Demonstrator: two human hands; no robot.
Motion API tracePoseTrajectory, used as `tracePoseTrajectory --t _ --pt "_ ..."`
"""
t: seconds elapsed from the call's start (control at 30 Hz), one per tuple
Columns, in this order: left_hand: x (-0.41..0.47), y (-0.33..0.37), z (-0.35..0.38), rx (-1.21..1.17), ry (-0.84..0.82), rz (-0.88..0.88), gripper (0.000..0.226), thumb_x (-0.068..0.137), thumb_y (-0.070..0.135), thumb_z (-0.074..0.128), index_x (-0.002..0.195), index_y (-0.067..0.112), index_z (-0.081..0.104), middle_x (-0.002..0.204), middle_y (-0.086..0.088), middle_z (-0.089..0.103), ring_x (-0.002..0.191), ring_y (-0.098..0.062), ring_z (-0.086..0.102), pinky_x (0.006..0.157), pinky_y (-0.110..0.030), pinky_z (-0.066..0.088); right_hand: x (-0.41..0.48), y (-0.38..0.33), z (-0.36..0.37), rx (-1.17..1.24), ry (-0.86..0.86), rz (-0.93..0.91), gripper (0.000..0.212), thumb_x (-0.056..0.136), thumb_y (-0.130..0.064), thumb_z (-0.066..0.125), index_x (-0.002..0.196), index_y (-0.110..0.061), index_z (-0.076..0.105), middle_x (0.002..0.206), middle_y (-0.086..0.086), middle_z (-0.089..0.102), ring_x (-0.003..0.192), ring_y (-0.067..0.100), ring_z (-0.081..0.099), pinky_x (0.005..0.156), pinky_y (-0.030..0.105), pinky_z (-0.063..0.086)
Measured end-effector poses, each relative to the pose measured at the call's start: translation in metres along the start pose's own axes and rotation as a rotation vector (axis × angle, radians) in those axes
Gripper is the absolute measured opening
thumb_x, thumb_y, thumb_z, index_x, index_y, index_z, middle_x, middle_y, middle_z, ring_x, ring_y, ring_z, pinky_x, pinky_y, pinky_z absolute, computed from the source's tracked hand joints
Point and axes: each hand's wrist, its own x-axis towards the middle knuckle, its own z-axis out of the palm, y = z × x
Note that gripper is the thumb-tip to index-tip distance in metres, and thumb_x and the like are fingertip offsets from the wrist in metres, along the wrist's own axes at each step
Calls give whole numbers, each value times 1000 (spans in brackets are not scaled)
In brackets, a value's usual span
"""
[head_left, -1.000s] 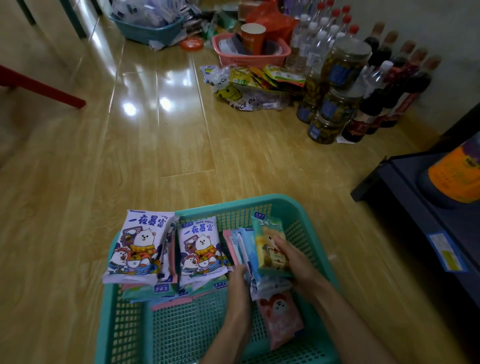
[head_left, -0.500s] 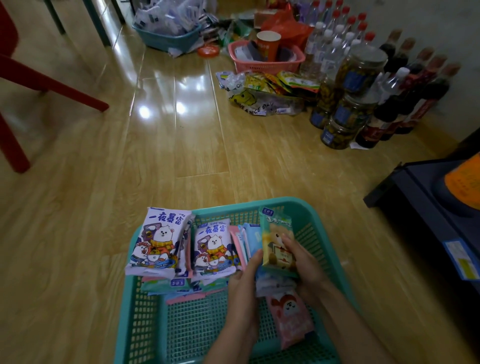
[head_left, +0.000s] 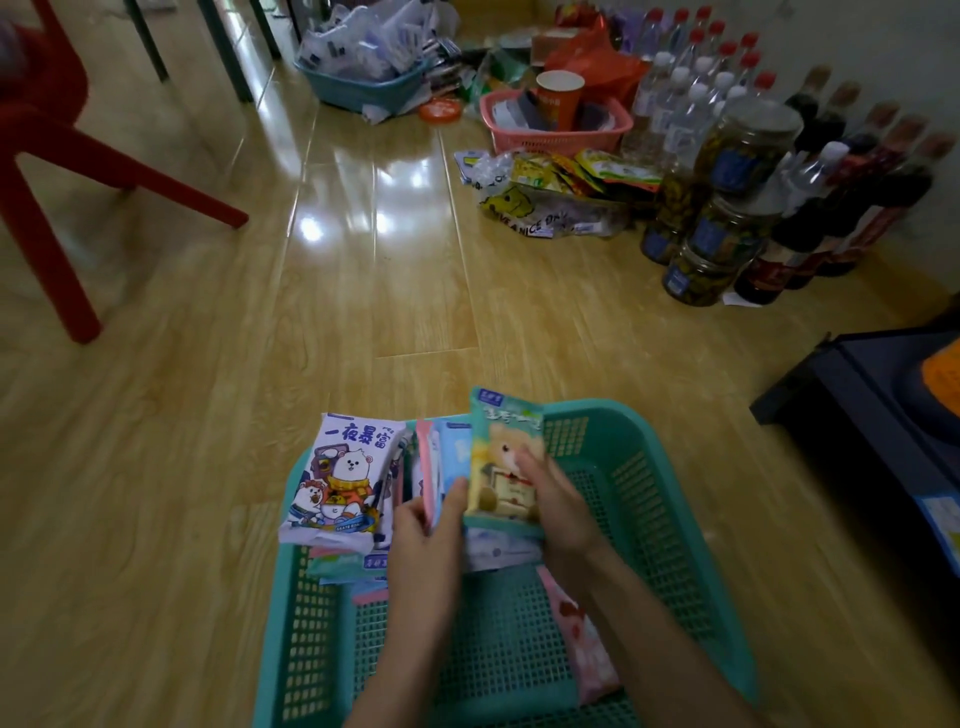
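Note:
A teal plastic basket (head_left: 654, 499) sits on the wooden floor in front of me. Inside it stand several flat wipe packs on edge. A white and purple cartoon-bear pack (head_left: 340, 478) leans at the left of the row. My right hand (head_left: 558, 499) grips a green pack with a hamster picture (head_left: 501, 452), held upright at the right end of the row. My left hand (head_left: 426, 540) holds the pink and blue packs (head_left: 434, 462) in the middle, thumb against their edges. A pink pack (head_left: 582, 639) lies flat on the basket's bottom under my right forearm.
A red chair (head_left: 57, 171) stands at the left. Far ahead are a teal bin of packets (head_left: 358, 91) and a pink basket with a paper cup (head_left: 556, 130). Snack bags (head_left: 550, 192), jars (head_left: 727, 208) and bottles (head_left: 841, 197) line the right wall. A dark shelf (head_left: 872, 415) is at the right.
The packs in the row have been pushed together to the left, closing the gap; the second bear pack is now hidden. The green pack stands higher. The view has tilted down and shifted.

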Motion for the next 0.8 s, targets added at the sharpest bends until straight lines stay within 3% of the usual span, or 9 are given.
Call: tracePoseTrajectory --t 0.1,0.23,0.33,0.4,0.47,0.53,0.63,0.7,0.8 --pt "-2 -1 -9 110 -22 50 14 97 37 41 97 28 51 101 8 53 91 -9 50 87 -31 38 1 8 12 -43 -6 -16 22 97 -21 45 114 -17 59 97 -2 72 86 12 69 84 31 54" --pt "-4 -8 -17 187 -46 66 37 100 32 34 135 24 43 137 3 45 122 -13 42 106 -31 31 2 14 12 29 51 -39 17 97 -18 45 108 -18 58 85 -7 72 72 5 70 63 20 55" --pt "-10 -13 -20 299 -89 141 51 100 30 33 149 22 21 153 6 28 136 -11 31 113 -33 25 5 14 13 96 84 -19 21 97 -17 44 114 -16 57 81 -6 73 68 5 70 58 19 55" --pt "-16 -20 -17 401 -106 227 62 99 26 37 151 21 4 158 4 11 144 -15 19 117 -36 22 4 12 14 145 76 10 25 98 -19 44 118 -12 57 79 -4 75 69 9 71 60 22 57" --pt "-21 -28 -14 526 -59 290 71 97 19 41 149 15 -8 158 1 -7 147 -19 4 119 -31 13 6 11 12 184 76 44 31 98 -22 43 123 -9 56 84 -1 75 72 11 72 62 24 57" --pt "-24 -35 -13 710 42 483 70 93 14 42 149 8 2 157 -9 2 146 -25 4 118 -33 13 7 10 9 200 85 70 35 98 -24 43 126 -7 55 93 4 74 75 13 72 62 25 57" --pt "-13 -48 -13 1032 130 737 56 82 11 31 134 -3 41 142 -27 40 134 -37 27 110 -39 17 8 10 8 212 63 108 36 98 -25 42 125 -6 55 92 8 73 72 15 71 58 24 55" --pt "-4 -51 -14 1134 163 830 53 88 -3 11 127 -4 46 135 -27 49 130 -35 32 110 -39 15 6 6 8 203 29 132 32 98 -25 42 118 -7 58 81 4 75 67 13 71 56 22 55" --pt "6 -45 -18 1222 210 924 56 76 -9 21 129 -1 40 133 -24 52 129 -32 33 112 -39 13 7 -13 -7 138 78 117 24 97 -27 44 104 -12 61 75 1 74 68 15 69 65 31 55"
